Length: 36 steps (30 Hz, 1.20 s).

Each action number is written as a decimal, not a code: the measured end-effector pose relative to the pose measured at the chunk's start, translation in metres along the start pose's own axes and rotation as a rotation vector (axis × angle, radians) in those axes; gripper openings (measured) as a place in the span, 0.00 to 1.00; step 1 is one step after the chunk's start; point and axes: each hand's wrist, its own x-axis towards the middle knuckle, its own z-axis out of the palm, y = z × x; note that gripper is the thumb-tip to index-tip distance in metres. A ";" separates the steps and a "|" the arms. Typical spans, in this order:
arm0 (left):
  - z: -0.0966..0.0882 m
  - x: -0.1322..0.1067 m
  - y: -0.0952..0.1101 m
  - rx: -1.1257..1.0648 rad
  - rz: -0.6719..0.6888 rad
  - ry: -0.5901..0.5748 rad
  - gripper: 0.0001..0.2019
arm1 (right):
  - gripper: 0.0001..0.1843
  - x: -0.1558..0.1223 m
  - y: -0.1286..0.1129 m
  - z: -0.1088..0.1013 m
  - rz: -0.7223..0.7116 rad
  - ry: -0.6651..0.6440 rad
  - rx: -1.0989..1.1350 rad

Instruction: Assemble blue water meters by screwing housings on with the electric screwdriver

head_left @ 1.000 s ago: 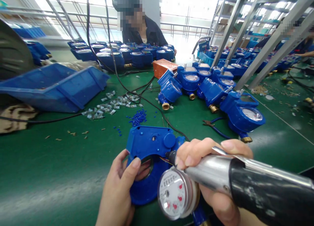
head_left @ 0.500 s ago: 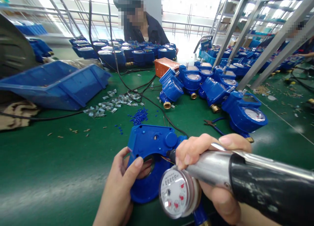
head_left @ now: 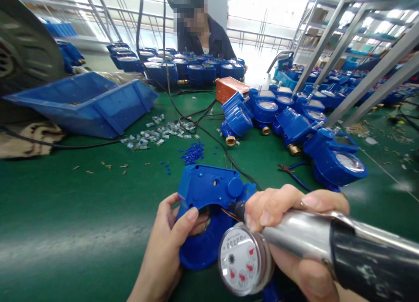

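My left hand (head_left: 165,245) grips the left edge of a blue plastic meter housing (head_left: 209,193) lying on the green table, thumb hooked into its round opening. My right hand (head_left: 288,232) is closed round a silver and black power screwdriver (head_left: 343,252), whose tip rests on the housing's right side. Below the tool sits a round meter dial (head_left: 244,260) with a white face and small red pointers, joined to the housing by thin coloured wires.
Several blue water meters (head_left: 294,123) crowd the right side. A blue bin (head_left: 88,103) lies at left, with scattered small parts (head_left: 157,134), blue plugs (head_left: 193,153), an orange box (head_left: 231,88) and black cables. A person (head_left: 203,36) sits opposite. Metal frame legs (head_left: 369,75) stand at right.
The view has shifted, so everything sits a little further right in frame. Both hands keep their grips on the housing and the screwdriver.
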 end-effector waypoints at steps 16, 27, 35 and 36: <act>-0.002 0.000 -0.002 -0.032 0.019 -0.032 0.31 | 0.18 -0.001 -0.010 0.000 0.074 -0.009 -0.104; -0.010 0.001 -0.007 0.026 0.039 -0.069 0.30 | 0.19 -0.005 -0.011 0.007 0.067 0.104 -0.119; -0.015 0.003 -0.010 0.076 0.057 -0.116 0.32 | 0.20 -0.003 -0.001 -0.002 -0.016 0.021 -0.165; -0.015 0.003 -0.011 0.081 0.060 -0.120 0.32 | 0.21 -0.002 -0.001 -0.003 0.000 -0.016 -0.175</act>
